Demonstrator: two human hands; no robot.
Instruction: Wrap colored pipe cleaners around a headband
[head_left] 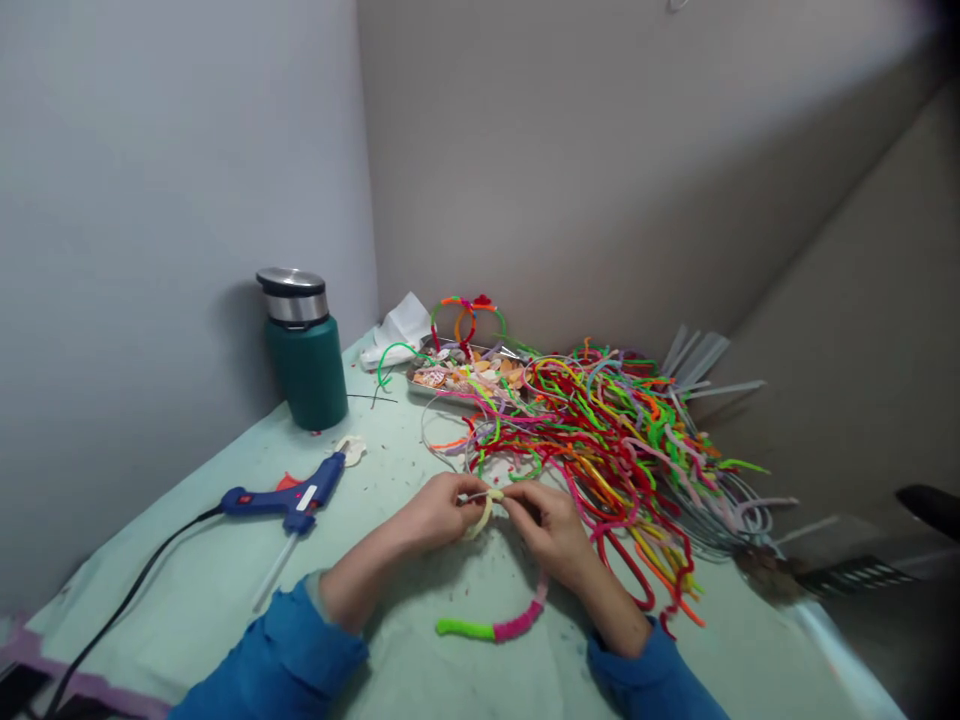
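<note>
My left hand [442, 510] is closed in a pinch on a thin pale wire. Its bare tip shows between the fingers. A pale yellow fuzzy pipe cleaner [484, 518] is looped around the wire and hangs in a curve below it. The fingertips of my right hand [553, 528] pinch the pipe cleaner close to the left fingertips. From under my right hand curves a fuzzy-covered strip [516, 626], banded in light pink, magenta and lime green, its green end lying near the table. My right hand hides where it joins the yellow piece.
Tangled, multicoloured pipe cleaners [600, 430] heap on the right, beside a metal tray [465, 397] of small pieces. A blue glue gun [311, 497] with a cord lies left, near a green bottle [307, 370]. Clear sticks [701, 360] and white tissue [401, 325] sit farther back.
</note>
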